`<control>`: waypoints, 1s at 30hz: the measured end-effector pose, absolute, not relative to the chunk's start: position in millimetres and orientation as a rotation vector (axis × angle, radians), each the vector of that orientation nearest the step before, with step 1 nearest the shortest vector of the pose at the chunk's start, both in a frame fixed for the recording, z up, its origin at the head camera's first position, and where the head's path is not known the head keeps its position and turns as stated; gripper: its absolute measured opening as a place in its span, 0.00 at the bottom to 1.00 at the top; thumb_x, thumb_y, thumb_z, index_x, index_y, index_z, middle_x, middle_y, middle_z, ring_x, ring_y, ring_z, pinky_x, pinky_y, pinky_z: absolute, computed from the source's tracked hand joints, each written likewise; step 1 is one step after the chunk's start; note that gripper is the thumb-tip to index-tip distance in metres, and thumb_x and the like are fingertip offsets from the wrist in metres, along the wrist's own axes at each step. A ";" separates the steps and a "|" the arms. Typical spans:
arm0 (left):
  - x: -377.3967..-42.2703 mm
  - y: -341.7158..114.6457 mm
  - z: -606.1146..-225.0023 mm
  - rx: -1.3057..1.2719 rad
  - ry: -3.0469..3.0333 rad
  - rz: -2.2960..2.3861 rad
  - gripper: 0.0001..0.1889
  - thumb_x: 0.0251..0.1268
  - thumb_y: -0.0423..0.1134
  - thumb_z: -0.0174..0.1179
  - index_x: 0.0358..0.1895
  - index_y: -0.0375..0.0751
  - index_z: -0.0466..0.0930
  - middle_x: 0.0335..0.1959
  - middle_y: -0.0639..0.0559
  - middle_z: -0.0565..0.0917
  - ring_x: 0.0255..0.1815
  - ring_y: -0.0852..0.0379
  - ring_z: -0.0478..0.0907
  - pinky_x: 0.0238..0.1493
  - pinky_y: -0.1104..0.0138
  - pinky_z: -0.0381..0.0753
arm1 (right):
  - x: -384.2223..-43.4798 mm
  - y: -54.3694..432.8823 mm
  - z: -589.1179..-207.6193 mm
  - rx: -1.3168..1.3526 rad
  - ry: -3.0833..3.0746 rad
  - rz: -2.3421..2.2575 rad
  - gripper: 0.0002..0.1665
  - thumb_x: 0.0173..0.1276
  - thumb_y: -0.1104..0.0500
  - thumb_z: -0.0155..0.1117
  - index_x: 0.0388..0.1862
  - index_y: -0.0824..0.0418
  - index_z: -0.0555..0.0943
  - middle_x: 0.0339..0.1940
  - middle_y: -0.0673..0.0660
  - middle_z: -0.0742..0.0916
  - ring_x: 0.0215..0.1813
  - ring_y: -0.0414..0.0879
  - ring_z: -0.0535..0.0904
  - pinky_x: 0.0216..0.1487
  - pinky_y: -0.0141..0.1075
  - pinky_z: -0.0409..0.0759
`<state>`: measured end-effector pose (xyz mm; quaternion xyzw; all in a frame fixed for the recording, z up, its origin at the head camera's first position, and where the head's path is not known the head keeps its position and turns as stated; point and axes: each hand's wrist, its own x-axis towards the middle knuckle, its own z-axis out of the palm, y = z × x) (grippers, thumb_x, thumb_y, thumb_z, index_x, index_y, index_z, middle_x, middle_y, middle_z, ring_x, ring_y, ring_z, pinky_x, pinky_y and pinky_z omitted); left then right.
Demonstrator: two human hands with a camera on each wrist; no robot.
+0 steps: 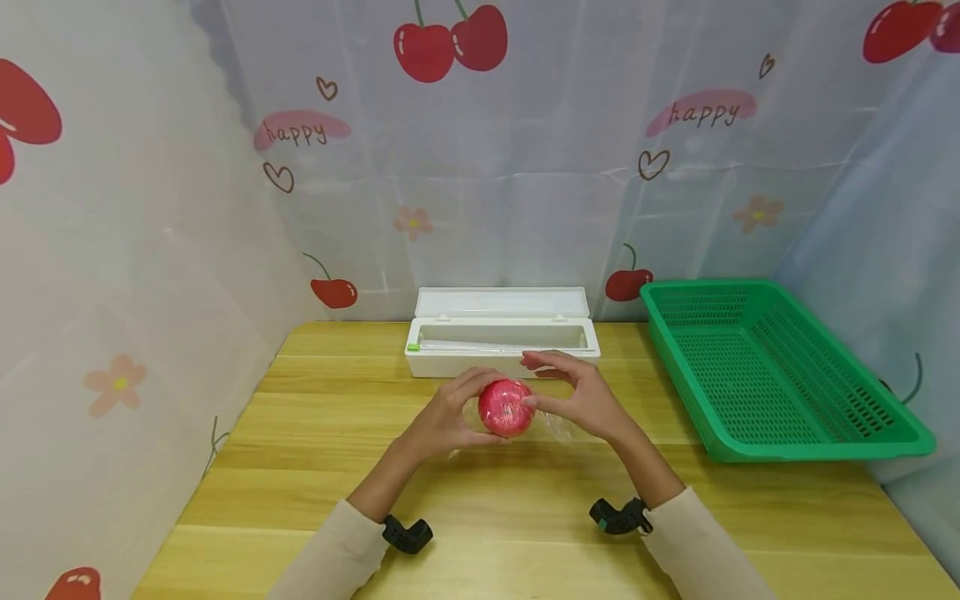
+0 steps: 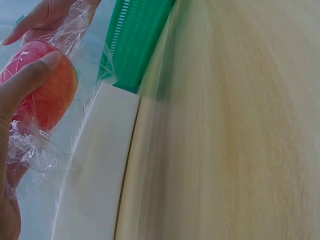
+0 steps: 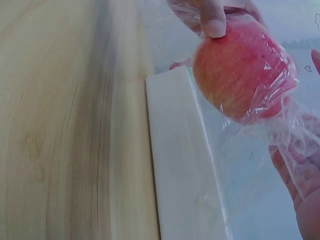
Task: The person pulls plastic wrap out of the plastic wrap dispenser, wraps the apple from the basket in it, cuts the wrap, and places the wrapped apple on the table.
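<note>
A red apple [image 1: 506,408] in clear plastic wrap is held above the table by my left hand [image 1: 450,414], fingers over its top and thumb beneath. In the left wrist view, the left thumb [image 2: 32,80] presses on the apple's skin through the film. My right hand [image 1: 581,396] is at the apple's right side, its thumb touching the wrap and its fingers spread above. Loose plastic wrap [image 3: 295,132] trails from the apple across the right hand in the right wrist view.
Behind the hands stands an open white wrap dispenser box [image 1: 502,364] with its lid raised and a green slider [image 1: 413,347] at its left end. A green plastic basket [image 1: 693,408] is at the right of the wooden table [image 1: 300,467]. Printed curtains hang behind.
</note>
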<state>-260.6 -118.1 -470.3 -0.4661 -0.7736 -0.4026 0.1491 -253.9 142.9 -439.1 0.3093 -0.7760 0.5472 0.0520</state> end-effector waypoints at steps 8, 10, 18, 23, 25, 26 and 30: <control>-261.9 -119.1 -470.6 -1.297 -2.240 -1.261 0.45 0.40 0.38 0.86 0.67 0.43 0.74 0.61 0.50 0.79 0.59 0.55 0.79 0.54 0.66 0.84 | -246.9 133.2 -435.7 0.997 -2.348 1.467 0.39 0.54 0.53 0.84 0.66 0.53 0.81 0.64 0.50 0.84 0.63 0.51 0.80 0.57 0.43 0.84; -262.3 -119.3 -470.5 -1.285 -2.245 -1.254 0.45 0.39 0.38 0.86 0.68 0.43 0.74 0.61 0.50 0.79 0.58 0.56 0.79 0.53 0.66 0.84 | -246.4 131.3 -436.3 1.020 -2.351 1.426 0.41 0.52 0.53 0.85 0.67 0.51 0.81 0.65 0.51 0.83 0.65 0.52 0.78 0.60 0.46 0.82; -262.6 -120.1 -474.8 -1.218 -2.304 -1.253 0.45 0.41 0.44 0.85 0.68 0.45 0.75 0.61 0.52 0.80 0.54 0.58 0.79 0.49 0.67 0.85 | -244.8 130.3 -442.1 1.047 -2.370 1.335 0.48 0.45 0.48 0.87 0.67 0.55 0.80 0.66 0.52 0.83 0.69 0.53 0.75 0.65 0.55 0.76; -261.5 -121.3 -477.4 -1.176 -2.340 -1.329 0.43 0.44 0.48 0.84 0.68 0.48 0.76 0.61 0.55 0.80 0.54 0.58 0.80 0.48 0.66 0.86 | -245.0 130.4 -445.7 1.066 -2.382 1.305 0.48 0.46 0.48 0.86 0.67 0.58 0.80 0.66 0.53 0.83 0.69 0.54 0.76 0.64 0.54 0.78; -261.5 -121.9 -477.0 -1.153 -2.357 -1.364 0.43 0.44 0.48 0.84 0.68 0.49 0.76 0.61 0.56 0.80 0.55 0.58 0.80 0.48 0.66 0.86 | -245.8 130.1 -446.3 1.076 -2.380 1.290 0.47 0.47 0.48 0.86 0.67 0.59 0.80 0.65 0.54 0.83 0.68 0.54 0.77 0.63 0.53 0.78; -261.5 -122.3 -476.3 -1.141 -2.366 -1.376 0.42 0.45 0.48 0.84 0.68 0.50 0.76 0.61 0.57 0.80 0.55 0.58 0.80 0.48 0.66 0.86 | -246.1 129.9 -446.2 1.080 -2.379 1.290 0.46 0.47 0.49 0.86 0.66 0.59 0.80 0.65 0.54 0.83 0.68 0.54 0.77 0.63 0.53 0.79; -262.4 -123.7 -473.1 -1.118 -2.378 -1.398 0.42 0.45 0.47 0.83 0.68 0.50 0.77 0.61 0.57 0.81 0.54 0.58 0.81 0.47 0.66 0.86 | -247.4 129.4 -445.5 1.075 -2.395 1.311 0.45 0.50 0.48 0.85 0.67 0.58 0.80 0.65 0.53 0.83 0.67 0.53 0.78 0.62 0.51 0.80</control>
